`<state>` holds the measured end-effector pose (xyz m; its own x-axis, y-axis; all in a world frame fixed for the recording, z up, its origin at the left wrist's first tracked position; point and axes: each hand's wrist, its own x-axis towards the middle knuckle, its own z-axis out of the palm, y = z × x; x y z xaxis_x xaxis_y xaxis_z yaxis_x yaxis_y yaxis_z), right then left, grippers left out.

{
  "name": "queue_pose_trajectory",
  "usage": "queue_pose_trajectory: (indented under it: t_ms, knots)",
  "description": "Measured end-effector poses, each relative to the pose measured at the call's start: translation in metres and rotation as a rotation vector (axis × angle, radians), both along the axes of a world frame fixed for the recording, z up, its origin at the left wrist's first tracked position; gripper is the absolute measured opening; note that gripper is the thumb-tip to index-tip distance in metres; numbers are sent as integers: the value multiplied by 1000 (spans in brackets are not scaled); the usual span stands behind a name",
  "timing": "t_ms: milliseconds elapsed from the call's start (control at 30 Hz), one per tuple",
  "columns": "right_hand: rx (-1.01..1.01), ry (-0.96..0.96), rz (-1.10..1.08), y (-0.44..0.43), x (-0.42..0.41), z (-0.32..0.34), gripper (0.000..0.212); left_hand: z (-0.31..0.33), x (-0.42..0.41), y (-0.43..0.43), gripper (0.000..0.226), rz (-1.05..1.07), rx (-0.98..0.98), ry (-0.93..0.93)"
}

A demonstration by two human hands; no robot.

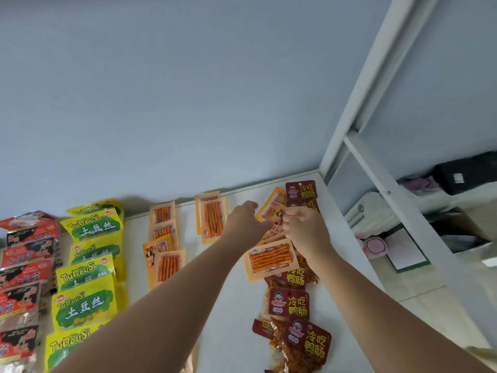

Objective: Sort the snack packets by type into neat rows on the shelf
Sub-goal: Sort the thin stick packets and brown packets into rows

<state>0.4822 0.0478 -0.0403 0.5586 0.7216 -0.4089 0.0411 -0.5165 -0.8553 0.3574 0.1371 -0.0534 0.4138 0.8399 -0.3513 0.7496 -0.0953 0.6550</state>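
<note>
Snack packets lie in rows on the white shelf (231,305). Red and black packets (25,267) run down the far left, with yellow-green TuDouSi packets (86,267) beside them. Orange stick packets (164,238) form the middle rows, a further one (211,216) nearer the back. Dark red packets (289,300) run down the right. An orange packet (270,258) lies crosswise over that right row. At the back right, my left hand (246,218) and my right hand (302,224) both pinch one tilted orange packet (271,205) by its lower edge.
A pale blue wall rises behind the shelf. A white frame post (357,122) stands at the shelf's right end. Beyond it, lower down, are a cardboard box (462,232), a black bag (468,173) and a pink item (375,244).
</note>
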Motion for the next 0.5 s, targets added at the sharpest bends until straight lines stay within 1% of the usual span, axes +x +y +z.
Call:
queue_pose_trajectory:
  t_ms: [167,267,333,400,433,500]
  knots:
    - [-65,-10,13,-16,22,-3,37,-11,36,-12,94,-47,78,184]
    - [-89,23,43,-19,30,-5,40,-12,47,-10,100,-81,153,329]
    - [-95,24,76,-20,33,-4,42,-13,51,-5,97,-72,135,370]
    - [-96,14,109,-20,33,-5,43,-12,55,0,92,-33,50,350]
    - [-99,-2,127,-20,33,-5,42,-12,56,3,86,-18,0,324]
    - [-116,-42,158,-20,33,-5,40,-11,59,8,61,-21,-85,256]
